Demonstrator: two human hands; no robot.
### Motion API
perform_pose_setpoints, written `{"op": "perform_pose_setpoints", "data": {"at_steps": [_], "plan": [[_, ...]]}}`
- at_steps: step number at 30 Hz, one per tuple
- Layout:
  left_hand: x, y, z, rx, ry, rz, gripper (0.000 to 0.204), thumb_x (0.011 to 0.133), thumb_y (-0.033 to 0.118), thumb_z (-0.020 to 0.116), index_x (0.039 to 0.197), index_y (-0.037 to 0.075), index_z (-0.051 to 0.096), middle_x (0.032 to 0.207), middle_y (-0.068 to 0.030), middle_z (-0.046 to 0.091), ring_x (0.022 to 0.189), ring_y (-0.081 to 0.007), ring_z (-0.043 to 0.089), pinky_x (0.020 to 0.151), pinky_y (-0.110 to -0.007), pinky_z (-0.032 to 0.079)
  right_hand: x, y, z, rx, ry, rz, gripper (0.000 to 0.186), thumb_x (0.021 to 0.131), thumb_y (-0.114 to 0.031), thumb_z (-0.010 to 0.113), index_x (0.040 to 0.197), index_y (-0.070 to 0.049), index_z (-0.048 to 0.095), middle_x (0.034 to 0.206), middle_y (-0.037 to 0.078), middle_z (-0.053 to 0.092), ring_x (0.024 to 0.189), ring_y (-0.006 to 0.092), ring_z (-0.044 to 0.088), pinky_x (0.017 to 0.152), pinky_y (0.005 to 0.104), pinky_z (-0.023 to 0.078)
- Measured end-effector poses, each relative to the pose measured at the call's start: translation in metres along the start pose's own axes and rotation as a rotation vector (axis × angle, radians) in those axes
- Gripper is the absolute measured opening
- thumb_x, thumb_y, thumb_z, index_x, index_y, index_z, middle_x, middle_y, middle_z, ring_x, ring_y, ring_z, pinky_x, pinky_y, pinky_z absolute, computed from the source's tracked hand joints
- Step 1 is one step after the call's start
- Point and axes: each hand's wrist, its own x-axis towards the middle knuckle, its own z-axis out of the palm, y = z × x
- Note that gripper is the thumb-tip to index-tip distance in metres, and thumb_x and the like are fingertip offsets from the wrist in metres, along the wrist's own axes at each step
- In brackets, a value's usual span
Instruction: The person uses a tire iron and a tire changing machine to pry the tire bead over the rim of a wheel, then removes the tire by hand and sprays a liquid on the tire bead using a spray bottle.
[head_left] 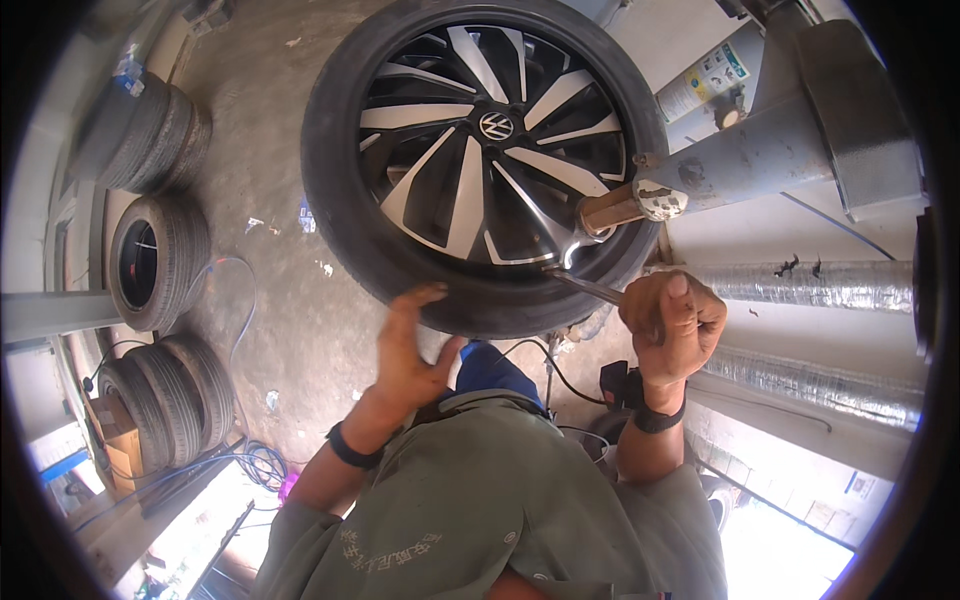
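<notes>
A car wheel with a black tyre (480, 305) and a black-and-silver alloy rim (468, 200) lies face up before me. My right hand (675, 325) is closed round a metal tyre lever (592, 289), whose far tip reaches between the tyre and the rim's near edge. Just beyond that tip, the metal mount head (592, 222) of a tyre changer sits over the rim edge at the right. My left hand (410, 345) has its fingers apart beside the tyre's near left sidewall. Whether its fingertips touch the rubber, I cannot tell.
From the right, the machine's thick grey arm (750, 160) reaches over the wheel. Several loose tyres (160, 245) stand along the left, with a cardboard box (120, 445) and a coiled blue hose (262, 465) nearby. Foil-wrapped pipes (820, 288) run along the right wall.
</notes>
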Motion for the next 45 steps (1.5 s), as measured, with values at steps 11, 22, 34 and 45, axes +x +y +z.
{"op": "perform_pose_setpoints", "data": {"at_steps": [11,22,34,45], "plan": [[0.038,-0.145,-0.226,-0.101,0.145,-0.284,0.03,0.089,0.007,0.061,0.118,0.003,0.058,0.114,-0.0064,0.061,0.106,-0.0185,0.057,0.09,-0.031,0.045,-0.007,0.001,0.026,-0.057,0.212,-0.008,0.038,0.099,-0.017,0.054,0.064,-0.005,0.045,0.051,0.003,0.038,0.042,0.012,0.036,0.04,0.0272,0.03],[0.273,-0.176,-0.226,-0.153,-0.236,-0.397,0.044,0.097,0.044,0.054,0.112,0.003,0.062,0.108,-0.0092,0.064,0.103,-0.0216,0.059,0.09,-0.035,0.045,-0.019,0.025,0.056,-0.143,0.407,-0.017,0.048,0.094,-0.028,0.059,0.057,-0.004,0.042,0.05,0.006,0.043,0.04,0.0137,0.038,0.04,0.0281,0.029],[0.563,-0.284,-0.074,-0.341,-0.776,-0.793,0.066,0.098,0.053,0.045,0.129,-0.003,0.056,0.127,-0.0196,0.06,0.118,-0.03,0.057,0.103,-0.041,0.043,-0.01,0.038,0.089,-0.404,1.036,0.02,0.039,0.101,-0.031,0.049,0.073,-0.006,0.042,0.058,0.001,0.035,0.05,0.0111,0.034,0.057,0.0281,0.039],[0.626,-0.293,0.032,-0.314,-1.033,-0.896,0.064,0.099,0.052,0.044,0.131,-0.003,0.055,0.129,-0.0193,0.059,0.119,-0.0301,0.057,0.104,-0.041,0.041,0.001,0.042,0.1,-0.471,1.318,0.016,0.039,0.097,-0.03,0.046,0.066,-0.01,0.035,0.054,0.0,0.03,0.048,0.012,0.031,0.054,0.03,0.037]]}}
